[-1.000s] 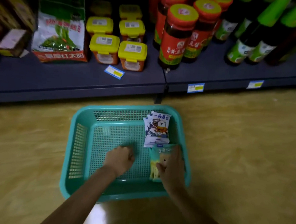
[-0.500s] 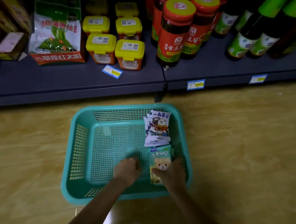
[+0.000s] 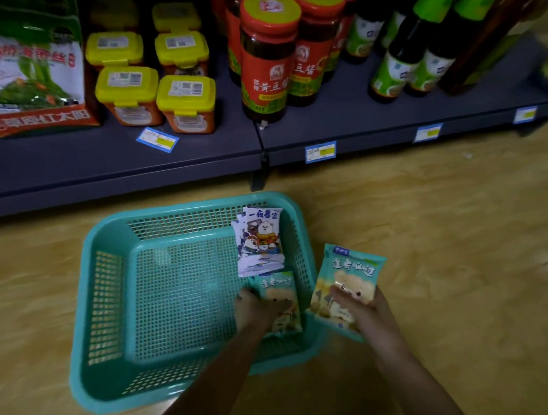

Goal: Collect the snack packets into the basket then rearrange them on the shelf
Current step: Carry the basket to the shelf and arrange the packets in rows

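A teal mesh basket (image 3: 107, 293) sits on the floor below the shelf. A small stack of white snack packets (image 3: 261, 238) lies in its far right corner. In front of them lies a green snack packet (image 3: 277, 291) inside the basket, with my left hand (image 3: 253, 308) gripping its near left edge. My right hand (image 3: 363, 305) holds a second green packet (image 3: 348, 276) up, just outside the basket's right rim.
The dark bottom shelf (image 3: 205, 151) carries a white and orange bag (image 3: 33, 80), yellow-lidded tubs (image 3: 186, 102), red-capped sauce jars (image 3: 267, 59) and green-labelled bottles (image 3: 396, 67). Price tags (image 3: 320, 151) line its front edge. The wood-look floor (image 3: 442, 217) extends to the right.
My right hand has lifted a green packet out of the basket to the right of its rim. My left hand moved right onto the green packet left inside. The view moved closer.
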`<state>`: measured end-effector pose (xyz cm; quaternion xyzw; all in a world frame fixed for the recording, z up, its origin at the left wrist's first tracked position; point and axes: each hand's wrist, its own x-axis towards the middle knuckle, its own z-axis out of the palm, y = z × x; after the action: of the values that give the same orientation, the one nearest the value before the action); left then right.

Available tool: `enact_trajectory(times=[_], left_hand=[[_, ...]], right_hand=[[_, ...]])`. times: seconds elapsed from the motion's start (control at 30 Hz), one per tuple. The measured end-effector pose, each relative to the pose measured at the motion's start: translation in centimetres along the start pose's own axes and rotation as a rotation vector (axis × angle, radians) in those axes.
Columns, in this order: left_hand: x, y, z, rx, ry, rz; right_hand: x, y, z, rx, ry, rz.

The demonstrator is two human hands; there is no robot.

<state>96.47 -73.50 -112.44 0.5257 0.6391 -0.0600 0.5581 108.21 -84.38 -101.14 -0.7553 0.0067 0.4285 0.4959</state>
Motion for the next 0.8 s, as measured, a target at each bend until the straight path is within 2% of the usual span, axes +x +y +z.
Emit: enact_trajectory(times=[0.17,0.37,0.47,0.6,0.7,0.8], left_hand=[[0.8,0.5,1.0,-0.082,-0.009,-0.118],[0.3,0.1,1.1,-0.071,-0.041,-0.037],[-0.7,0.0,-0.4,-0.251,-0.154,-0.062],[-4.4,1.6,-5.6,-0.319,-0.284,-0.073],[-9.6,4.3,-11.0,-0.436,-0.255,-0.034],[-15.7,7.5,-18.3,-0.516,-0.22,-0.018]], right_hand=[[-0.4,0.0,-1.4,-0.007,0.057,0.016],[-0.4,0.1,-1.4,-0.015,0.059,0.039],[-0.2,-0.4,-0.9,0.014,0.041,0.068],[-1.4,-3.0,0.1,0.012,-0.026,0.096],[-4.4,-7.4,1.3,-0.015,-0.044,0.101],[-9.9,-14.1,2.6,-0.021,-0.16,0.144]])
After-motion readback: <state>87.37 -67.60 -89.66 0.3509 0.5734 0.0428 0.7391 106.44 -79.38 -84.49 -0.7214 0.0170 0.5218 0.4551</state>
